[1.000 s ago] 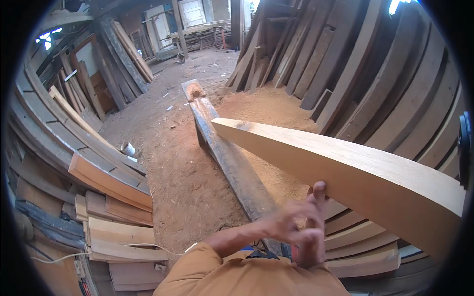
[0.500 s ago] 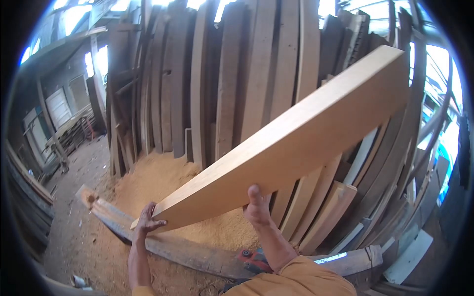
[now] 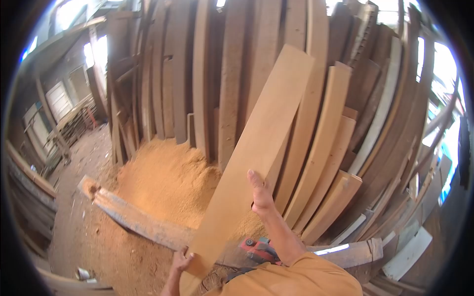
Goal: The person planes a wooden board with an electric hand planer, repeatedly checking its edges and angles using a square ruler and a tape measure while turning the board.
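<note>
A long, pale wooden plank (image 3: 252,133) slants up and away from my body, its far end raised in front of the stacked boards. Near its lower end, my left hand (image 3: 181,260) grips the left edge, thumb on the broad face. Farther up, my right hand (image 3: 261,193) holds the right edge, thumb laid on the face and fingers hidden behind. Below my right forearm, a red power tool (image 3: 261,250) lies by a weathered beam (image 3: 140,217) on the ground.
Tall boards (image 3: 232,84) lean in a row across the back. A sawdust heap (image 3: 165,177) lies at their foot. Shorter planks (image 3: 333,204) lean at the right, with a pale panel (image 3: 407,254) lower down. A dirt floor (image 3: 74,197) stretches left.
The plank has swung steeper, its far end moving left and its near end moving right and toward me. Its broad face now shows more. My left hand moved down and right with it.
</note>
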A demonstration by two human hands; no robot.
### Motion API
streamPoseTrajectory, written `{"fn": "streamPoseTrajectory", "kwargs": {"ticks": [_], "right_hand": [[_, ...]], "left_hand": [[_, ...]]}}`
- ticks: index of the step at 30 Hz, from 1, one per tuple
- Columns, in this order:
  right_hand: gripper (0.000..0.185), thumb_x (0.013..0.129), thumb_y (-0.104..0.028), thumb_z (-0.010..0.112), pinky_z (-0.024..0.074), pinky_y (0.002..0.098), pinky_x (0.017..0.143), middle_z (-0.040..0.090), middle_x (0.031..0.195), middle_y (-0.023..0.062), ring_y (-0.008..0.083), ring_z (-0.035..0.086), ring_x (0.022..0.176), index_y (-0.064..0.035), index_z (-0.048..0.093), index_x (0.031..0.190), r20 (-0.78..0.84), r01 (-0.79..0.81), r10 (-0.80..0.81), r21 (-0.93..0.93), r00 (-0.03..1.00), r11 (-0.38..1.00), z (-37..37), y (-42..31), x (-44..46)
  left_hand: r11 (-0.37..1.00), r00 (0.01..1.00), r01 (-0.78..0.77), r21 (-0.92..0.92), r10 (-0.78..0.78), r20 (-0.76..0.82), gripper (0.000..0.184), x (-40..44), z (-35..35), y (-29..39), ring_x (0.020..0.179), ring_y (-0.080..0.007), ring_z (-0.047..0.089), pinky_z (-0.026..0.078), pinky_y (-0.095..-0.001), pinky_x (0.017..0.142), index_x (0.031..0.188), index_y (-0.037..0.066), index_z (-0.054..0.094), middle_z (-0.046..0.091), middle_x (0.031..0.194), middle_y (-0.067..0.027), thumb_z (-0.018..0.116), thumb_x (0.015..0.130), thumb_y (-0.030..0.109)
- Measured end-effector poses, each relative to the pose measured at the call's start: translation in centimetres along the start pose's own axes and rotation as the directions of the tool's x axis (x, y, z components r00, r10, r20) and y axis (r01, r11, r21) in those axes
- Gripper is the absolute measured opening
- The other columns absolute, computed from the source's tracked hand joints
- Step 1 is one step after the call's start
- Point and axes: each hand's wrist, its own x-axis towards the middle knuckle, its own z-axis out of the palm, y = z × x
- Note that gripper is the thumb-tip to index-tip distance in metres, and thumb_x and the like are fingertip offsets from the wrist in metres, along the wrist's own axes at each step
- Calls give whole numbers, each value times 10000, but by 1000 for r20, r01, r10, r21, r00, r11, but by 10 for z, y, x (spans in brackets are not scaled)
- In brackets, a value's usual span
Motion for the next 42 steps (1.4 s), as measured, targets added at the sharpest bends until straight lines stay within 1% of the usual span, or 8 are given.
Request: {"fn": "streamPoseTrajectory", "kwargs": {"ticks": [12,18,23,27,30,34,37,42], "right_hand": [[596,912,-346,799,595,392,886,700,1226,167,248,701,1070,59,610,1307,153,-645,746,-410,648,644,37,269,-58],[628,897,-349,805,580,393,919,707,1219,204,278,716,1056,106,611,1284,65,-736,925,-586,374,339,41,374,-131],[576,934,-343,740,562,378,933,708,1217,210,266,705,1076,111,629,1271,142,-515,932,-801,333,306,48,442,-152],[521,969,-353,681,535,354,956,717,1203,180,243,680,1111,80,657,1258,393,-13,863,-908,317,418,94,444,-131],[491,961,-365,658,532,375,946,735,1144,162,238,677,1100,47,686,1227,504,-10,830,-853,240,521,117,435,-112],[421,952,-328,662,531,329,830,724,1016,107,174,661,927,41,704,1150,452,-32,826,-872,336,489,89,406,-108],[340,990,-322,645,528,280,769,696,1005,35,105,624,869,-33,701,1159,276,-268,923,-899,268,346,0,405,-119],[299,995,-323,634,484,240,645,700,1019,28,78,615,757,-66,667,1145,-51,-447,984,-894,170,31,-105,361,-137]], "left_hand": [[586,609,693,-421,-787,-93,840,-256,118,-80,984,-227,672,520,-408,860,1225,1,692,727,1073,-138,647,834,743],[322,425,728,-606,-904,30,984,-322,144,-49,1148,-259,629,478,-414,987,1336,-18,641,686,1236,-165,558,847,831],[198,315,770,-606,-945,92,924,-344,176,-106,1391,-322,493,342,-445,1162,1459,-17,543,569,1459,-210,426,971,758],[342,419,670,-659,-907,-44,962,-277,109,-72,1425,-316,435,316,-438,1177,1528,-47,419,495,1518,-214,347,999,754],[401,457,848,-346,-884,97,946,-215,35,-108,1380,-329,501,369,-449,1149,1457,-58,513,550,1465,-233,365,993,753],[647,504,520,-559,-760,-410,852,-127,74,-292,925,-316,724,532,-470,853,1072,-4,743,766,984,-154,373,985,758],[289,777,136,-948,-625,-78,791,-82,28,-316,841,-254,684,524,-435,819,978,59,729,732,891,-72,356,995,756],[108,712,341,-934,-679,182,658,-105,33,-276,633,-151,577,475,-367,665,799,184,628,643,696,53,342,1015,735]]}}
